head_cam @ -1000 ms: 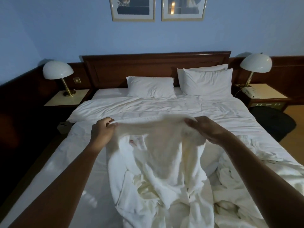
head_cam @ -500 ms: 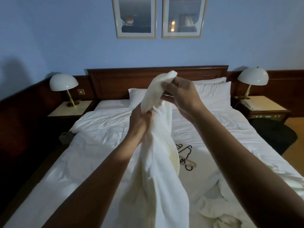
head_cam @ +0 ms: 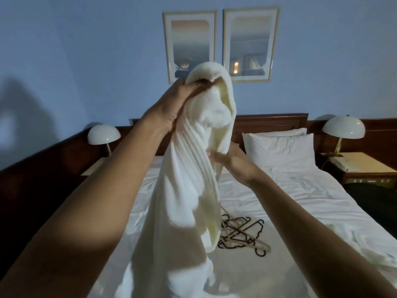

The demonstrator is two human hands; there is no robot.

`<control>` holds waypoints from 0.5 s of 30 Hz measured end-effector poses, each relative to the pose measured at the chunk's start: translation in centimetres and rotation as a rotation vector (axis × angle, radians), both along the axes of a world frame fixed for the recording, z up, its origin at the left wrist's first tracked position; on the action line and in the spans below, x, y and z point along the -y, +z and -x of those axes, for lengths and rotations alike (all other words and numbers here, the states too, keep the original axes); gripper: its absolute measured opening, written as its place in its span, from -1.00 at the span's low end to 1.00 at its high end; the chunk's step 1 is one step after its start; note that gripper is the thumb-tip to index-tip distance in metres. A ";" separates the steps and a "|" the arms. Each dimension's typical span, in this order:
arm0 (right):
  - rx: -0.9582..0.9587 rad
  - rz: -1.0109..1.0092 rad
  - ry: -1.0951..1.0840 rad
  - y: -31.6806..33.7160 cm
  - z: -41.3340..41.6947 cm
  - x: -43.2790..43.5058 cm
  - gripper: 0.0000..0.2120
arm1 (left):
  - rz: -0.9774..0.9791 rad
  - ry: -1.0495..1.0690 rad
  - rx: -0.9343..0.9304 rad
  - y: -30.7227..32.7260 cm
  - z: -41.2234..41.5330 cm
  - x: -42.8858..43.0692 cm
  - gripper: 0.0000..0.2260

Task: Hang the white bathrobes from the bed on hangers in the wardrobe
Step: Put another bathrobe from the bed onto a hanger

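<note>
Fingers (head_cam: 198,84) of the left hand (head_cam: 171,106) are curled tight into the bunched top of the white bathrobe (head_cam: 184,190). It is held up in the upper centre of the frame and hangs as one long column to the lower centre, its hem lost at the bottom edge. At mid-frame the right hand (head_cam: 235,163) is set against the robe's folded edge. The thumb is laid on the front and the other fingers pass behind the cloth and are hidden, so a true pinch cannot be confirmed.

A second ago the garment was stretched wide between both hands, low over the bed (head_cam: 290,190). Half a second ago it was gathered, with the right hand uppermost. Now the top grip is taken by the left hand and the right is placed lower. A tangle of hangers (head_cam: 242,235), hidden a second ago, is seen on the bed at lower centre-right. The robe is judged to be in preparation for a hanger. Nothing is hung yet, and the wardrobe is not in view.

No brand, label or legible writing can be made out on the robe, the hangers or the two framed pictures (head_cam: 190,46) at upper centre.
</note>
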State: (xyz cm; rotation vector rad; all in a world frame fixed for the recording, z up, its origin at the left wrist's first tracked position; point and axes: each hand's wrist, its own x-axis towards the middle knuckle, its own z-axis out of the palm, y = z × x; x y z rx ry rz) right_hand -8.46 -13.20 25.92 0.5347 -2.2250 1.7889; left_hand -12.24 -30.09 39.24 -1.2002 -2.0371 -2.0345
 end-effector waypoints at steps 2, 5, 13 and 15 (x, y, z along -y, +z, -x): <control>-0.043 0.173 -0.100 2.9 0.0 0.3 -0.84 | -0.003 0.004 -0.035 1.7 0.0 0.5 -0.85; -0.119 0.349 -0.285 7.1 -0.1 -0.7 -0.88 | 0.066 0.043 -0.043 2.1 0.9 2.1 -0.80; -0.053 0.340 -0.496 10.1 -0.7 -6.1 -0.77 | 0.717 0.654 -0.367 -1.8 3.7 3.4 -0.56; 0.005 0.224 -0.549 8.0 -1.1 -7.5 -0.74 | 0.819 0.713 -0.354 -6.0 4.9 4.2 -0.63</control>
